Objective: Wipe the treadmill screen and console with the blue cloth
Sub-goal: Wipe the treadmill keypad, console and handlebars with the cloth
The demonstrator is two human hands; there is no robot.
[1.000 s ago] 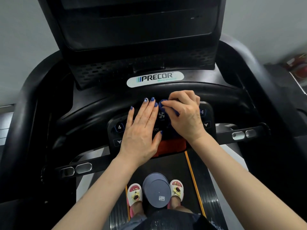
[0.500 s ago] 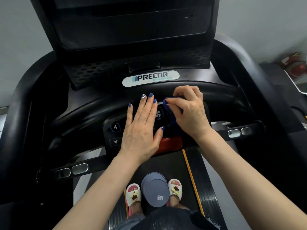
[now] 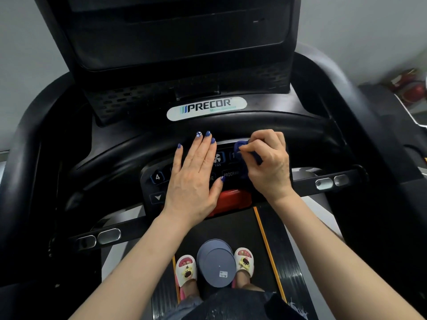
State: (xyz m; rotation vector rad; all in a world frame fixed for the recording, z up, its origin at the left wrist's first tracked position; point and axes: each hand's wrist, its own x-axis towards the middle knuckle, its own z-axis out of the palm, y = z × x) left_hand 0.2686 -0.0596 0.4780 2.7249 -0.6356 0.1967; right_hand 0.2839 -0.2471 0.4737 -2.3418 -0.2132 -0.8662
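Grey walls back a black treadmill whose dark screen (image 3: pixel 178 33) rises at the far side above the button console (image 3: pixel 159 181). Left hand (image 3: pixel 193 179) lies flat and open on the console's left half, holding nothing. Right hand (image 3: pixel 268 162) is curled tight around the bunched blue cloth (image 3: pixel 240 145), pressing it on the console's right buttons, near the red stop bar (image 3: pixel 233 200).

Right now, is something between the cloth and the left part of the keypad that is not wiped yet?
Yes. The left hand lies flat on the keypad, left of the cloth bunched in the right hand. It covers the middle buttons.
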